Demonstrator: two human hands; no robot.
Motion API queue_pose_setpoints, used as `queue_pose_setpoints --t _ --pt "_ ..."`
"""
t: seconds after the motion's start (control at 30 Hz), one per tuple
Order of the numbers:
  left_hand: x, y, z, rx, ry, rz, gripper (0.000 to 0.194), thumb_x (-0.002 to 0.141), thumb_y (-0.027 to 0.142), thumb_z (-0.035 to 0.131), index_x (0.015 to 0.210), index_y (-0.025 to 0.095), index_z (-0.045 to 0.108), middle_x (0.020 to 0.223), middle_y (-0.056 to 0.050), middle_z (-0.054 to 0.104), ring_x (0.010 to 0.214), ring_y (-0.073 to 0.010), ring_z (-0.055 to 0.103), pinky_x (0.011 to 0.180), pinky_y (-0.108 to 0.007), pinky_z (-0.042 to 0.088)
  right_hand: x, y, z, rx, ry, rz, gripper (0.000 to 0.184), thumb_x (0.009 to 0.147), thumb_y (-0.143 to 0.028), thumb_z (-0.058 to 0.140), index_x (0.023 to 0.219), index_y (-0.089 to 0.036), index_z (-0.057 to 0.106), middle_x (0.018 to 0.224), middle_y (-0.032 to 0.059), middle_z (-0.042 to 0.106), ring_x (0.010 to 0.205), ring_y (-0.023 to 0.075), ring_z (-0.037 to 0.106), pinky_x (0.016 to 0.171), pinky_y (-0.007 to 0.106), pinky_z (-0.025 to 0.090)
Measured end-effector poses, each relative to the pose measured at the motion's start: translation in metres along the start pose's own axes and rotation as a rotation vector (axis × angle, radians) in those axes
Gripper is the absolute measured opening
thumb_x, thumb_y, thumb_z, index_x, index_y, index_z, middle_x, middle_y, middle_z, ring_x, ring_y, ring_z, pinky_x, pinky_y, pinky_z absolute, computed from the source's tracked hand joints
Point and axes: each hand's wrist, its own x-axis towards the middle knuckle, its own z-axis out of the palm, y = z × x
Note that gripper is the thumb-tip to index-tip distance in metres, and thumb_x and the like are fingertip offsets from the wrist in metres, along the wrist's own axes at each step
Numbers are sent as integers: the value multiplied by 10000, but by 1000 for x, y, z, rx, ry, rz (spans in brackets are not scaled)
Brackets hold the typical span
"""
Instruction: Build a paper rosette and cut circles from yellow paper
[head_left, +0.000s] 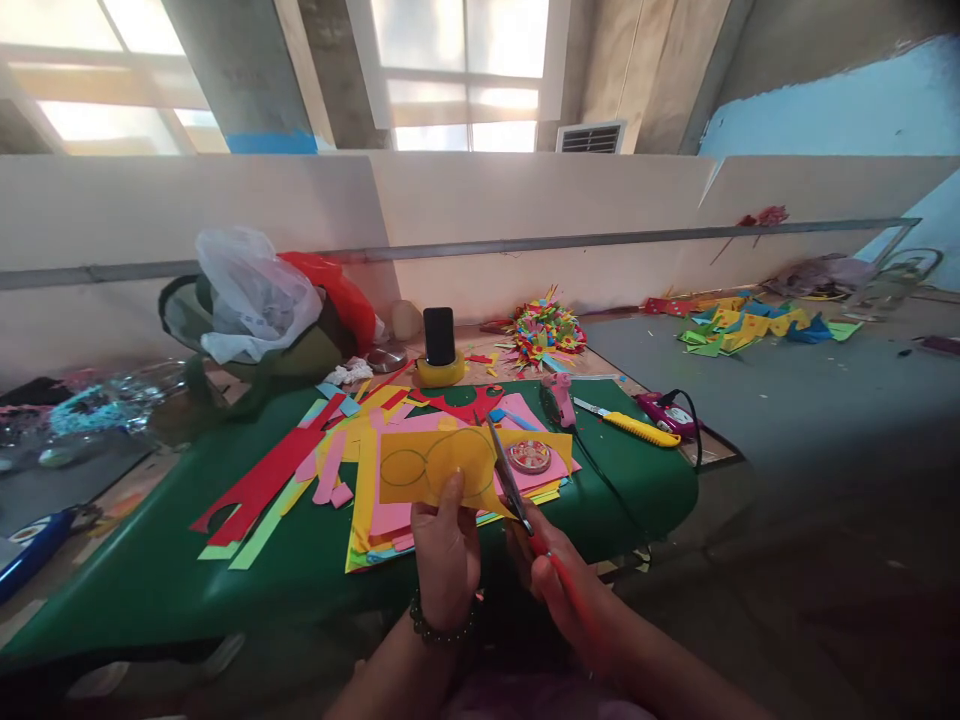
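My left hand (448, 545) pinches a strip of yellow paper (403, 490) by its lower edge, thumb on top. Pencilled circles show on the strip, and its right part is partly cut. Red-handled scissors (510, 480) are in my right hand (559, 580), their blades across the strip beside the right circle. Whether the blades are fully closed I cannot tell. Beneath the strip lies a stack of pink and yellow sheets (367, 530) on the green mat (300, 590). A round patterned tin (529, 457) sits just right of the blades.
Red and green offcuts (262, 480) lie left of the stack. A pink glue gun (557, 398) with a cord and a yellow box cutter (637, 428) rest to the right. Behind are a phone (439, 336) on a tape roll (441, 371), a colourful paper-scrap pile (550, 332) and a bag (300, 350).
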Motion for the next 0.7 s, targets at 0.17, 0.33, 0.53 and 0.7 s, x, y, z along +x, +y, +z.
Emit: queue_pose_setpoints --t 0.17,0.33,0.53,0.7 --pt "1 -2 -2 18 -6 14 293 613 237 830 859 210 673 879 -18 757 858 -160 720 704 -208 544 1 3 4 28 45 11 807 873 -783 230 1340 -208 550 884 86 612 759 229 553 730 327 524" --pt "3 -2 -3 28 19 30 223 641 243 807 822 219 679 857 -17 751 790 -140 708 632 -189 520 4 8 6 43 -21 23 833 849 -811 223 1328 -210 542 820 66 590 668 201 506 589 286 494" --pt "2 -3 -3 7 30 4 188 618 225 821 716 209 661 775 -1 732 670 -110 675 573 -181 490 2 9 12 85 7 54 813 861 -798 248 1331 -200 534 793 41 562 579 157 434 527 269 463" --pt "1 -7 -5 10 -12 24 213 638 258 812 801 214 683 819 -18 741 780 -159 708 689 -233 529 2 4 14 71 47 58 830 866 -793 227 1357 -194 525 778 51 598 607 189 506 572 287 500"
